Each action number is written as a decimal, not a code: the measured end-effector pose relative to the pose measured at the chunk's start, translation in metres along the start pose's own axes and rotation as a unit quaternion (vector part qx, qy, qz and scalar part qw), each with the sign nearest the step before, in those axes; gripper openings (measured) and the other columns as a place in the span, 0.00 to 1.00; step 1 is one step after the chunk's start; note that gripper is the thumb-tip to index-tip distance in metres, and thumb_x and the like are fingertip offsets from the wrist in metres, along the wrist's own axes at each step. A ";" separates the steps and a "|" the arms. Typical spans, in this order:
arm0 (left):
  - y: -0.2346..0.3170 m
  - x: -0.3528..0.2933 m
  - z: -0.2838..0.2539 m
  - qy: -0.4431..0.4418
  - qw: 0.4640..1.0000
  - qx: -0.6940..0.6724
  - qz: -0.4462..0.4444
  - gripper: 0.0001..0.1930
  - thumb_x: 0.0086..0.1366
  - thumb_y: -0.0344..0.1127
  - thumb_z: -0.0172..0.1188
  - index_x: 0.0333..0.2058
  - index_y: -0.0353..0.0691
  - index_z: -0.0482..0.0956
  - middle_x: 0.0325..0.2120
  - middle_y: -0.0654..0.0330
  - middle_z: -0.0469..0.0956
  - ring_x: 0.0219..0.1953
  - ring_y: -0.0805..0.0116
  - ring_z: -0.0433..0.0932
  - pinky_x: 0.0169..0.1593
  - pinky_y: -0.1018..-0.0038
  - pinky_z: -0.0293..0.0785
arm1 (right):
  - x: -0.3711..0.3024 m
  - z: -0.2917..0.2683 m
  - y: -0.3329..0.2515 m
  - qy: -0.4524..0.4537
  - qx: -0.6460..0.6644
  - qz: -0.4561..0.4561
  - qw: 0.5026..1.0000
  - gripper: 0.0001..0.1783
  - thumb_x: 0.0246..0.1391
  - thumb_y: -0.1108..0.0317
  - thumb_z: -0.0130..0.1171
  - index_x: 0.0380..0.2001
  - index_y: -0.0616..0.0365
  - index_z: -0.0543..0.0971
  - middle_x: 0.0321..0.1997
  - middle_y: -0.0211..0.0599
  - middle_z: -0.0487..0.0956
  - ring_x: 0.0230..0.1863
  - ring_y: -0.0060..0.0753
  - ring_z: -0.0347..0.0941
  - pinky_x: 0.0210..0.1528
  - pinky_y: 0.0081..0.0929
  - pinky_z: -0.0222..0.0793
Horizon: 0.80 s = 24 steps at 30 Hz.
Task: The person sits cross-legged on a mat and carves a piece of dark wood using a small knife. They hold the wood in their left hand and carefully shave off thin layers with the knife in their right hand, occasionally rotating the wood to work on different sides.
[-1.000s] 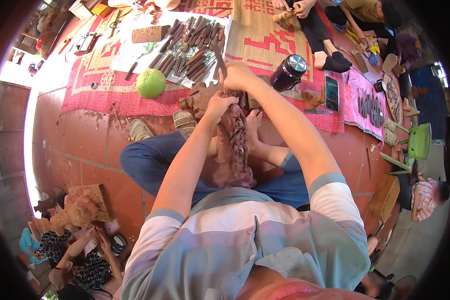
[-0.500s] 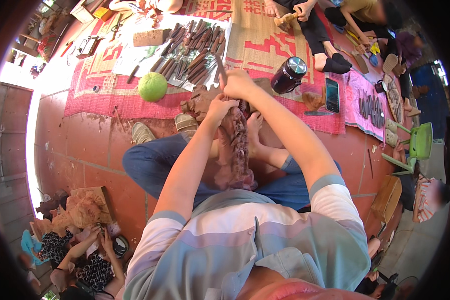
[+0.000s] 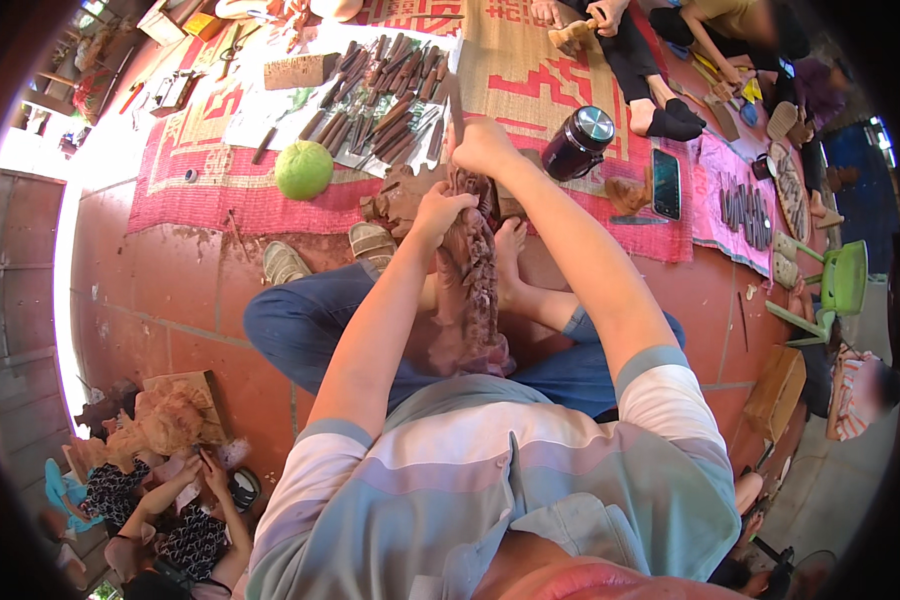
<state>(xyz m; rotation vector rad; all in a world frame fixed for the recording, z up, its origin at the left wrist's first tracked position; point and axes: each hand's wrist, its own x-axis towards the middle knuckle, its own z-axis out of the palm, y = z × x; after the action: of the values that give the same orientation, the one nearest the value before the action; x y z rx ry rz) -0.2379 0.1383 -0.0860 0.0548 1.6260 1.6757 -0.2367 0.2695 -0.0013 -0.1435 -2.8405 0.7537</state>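
Observation:
A long, carved reddish-brown wood piece [image 3: 470, 290] stands between my bent legs, its near end by my lap. My left hand [image 3: 438, 212] is closed around its upper left side, thumb lying across the front. At its far end my right hand [image 3: 485, 148] grips a long, flat, dark carving tool [image 3: 455, 100], which sticks out past the fist away from me. The tool's other end is hidden by the hand and wood. Beyond my hands another knobbly brown wood piece [image 3: 400, 195] rests at the mat's edge.
Many carving tools [image 3: 395, 85] lie on a white sheet. Around the mat are a green round fruit [image 3: 304, 170], a dark flask [image 3: 578, 143] and a phone [image 3: 666, 185]. A green chair [image 3: 843, 280] stands right. Other people [image 3: 185, 510] work nearby.
My right hand and the carving tool have moved a little forward and to the right along the wood. My left hand stays almost in place on the carved piece.

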 end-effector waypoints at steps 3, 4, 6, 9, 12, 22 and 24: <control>0.007 -0.005 0.002 -0.007 1.000 -0.018 0.006 0.32 0.43 0.31 0.66 0.48 0.25 0.65 0.35 0.53 0.77 0.33 0.69 0.76 0.38 0.76 0.72 | 0.001 -0.003 -0.001 -0.012 0.030 0.001 0.999 0.09 0.44 0.66 0.50 0.21 0.58 0.76 0.22 0.49 0.76 0.29 0.54 0.73 0.33 0.43 0.68; 0.006 -0.010 0.005 -0.014 0.999 -0.034 0.005 0.32 0.43 0.31 0.66 0.48 0.25 0.65 0.35 0.53 0.77 0.34 0.68 0.76 0.38 0.76 0.72 | -0.001 0.000 -0.003 -0.016 0.014 -0.012 1.000 0.09 0.44 0.66 0.50 0.21 0.58 0.76 0.22 0.48 0.76 0.29 0.53 0.73 0.33 0.42 0.68; -0.002 0.000 0.001 -0.013 0.999 -0.020 0.024 0.30 0.44 0.29 0.66 0.46 0.26 0.65 0.31 0.56 0.76 0.29 0.69 0.76 0.34 0.76 0.73 | -0.004 0.006 -0.008 -0.023 -0.019 -0.038 0.999 0.09 0.44 0.66 0.50 0.21 0.58 0.77 0.22 0.48 0.76 0.29 0.53 0.73 0.33 0.42 0.68; -0.011 0.009 -0.002 0.021 0.999 -0.027 0.030 0.28 0.44 0.27 0.66 0.45 0.27 0.66 0.27 0.58 0.76 0.25 0.70 0.76 0.30 0.76 0.72 | 0.004 0.002 -0.002 -0.012 -0.010 0.015 1.000 0.07 0.42 0.67 0.51 0.21 0.57 0.77 0.21 0.47 0.76 0.29 0.52 0.73 0.33 0.41 0.69; 0.010 -0.008 0.005 -0.002 1.000 -0.003 -0.011 0.30 0.44 0.27 0.66 0.47 0.26 0.65 0.31 0.55 0.77 0.31 0.69 0.77 0.35 0.76 0.73 | -0.003 -0.005 -0.007 -0.035 0.023 0.030 0.999 0.07 0.42 0.67 0.51 0.22 0.56 0.78 0.22 0.47 0.76 0.29 0.52 0.74 0.33 0.42 0.69; 0.017 -0.014 0.007 -0.004 1.000 -0.024 -0.001 0.28 0.45 0.28 0.66 0.46 0.27 0.67 0.33 0.56 0.76 0.32 0.70 0.76 0.36 0.76 0.72 | -0.009 -0.001 -0.008 -0.005 0.022 -0.007 1.000 0.13 0.48 0.63 0.49 0.20 0.60 0.76 0.22 0.48 0.75 0.30 0.54 0.72 0.32 0.43 0.68; 0.000 -0.002 -0.002 -0.007 0.999 -0.023 0.032 0.30 0.44 0.29 0.66 0.47 0.26 0.66 0.32 0.55 0.76 0.30 0.70 0.76 0.34 0.76 0.72 | -0.012 -0.005 -0.019 -0.062 0.021 -0.014 0.998 0.08 0.42 0.66 0.51 0.20 0.56 0.77 0.23 0.46 0.77 0.30 0.51 0.73 0.32 0.41 0.69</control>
<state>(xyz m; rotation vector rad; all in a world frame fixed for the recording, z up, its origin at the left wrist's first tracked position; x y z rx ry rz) -0.2372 0.1354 -0.0852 0.0966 1.5900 1.7577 -0.2245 0.2542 0.0105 -0.0526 -2.9347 0.8437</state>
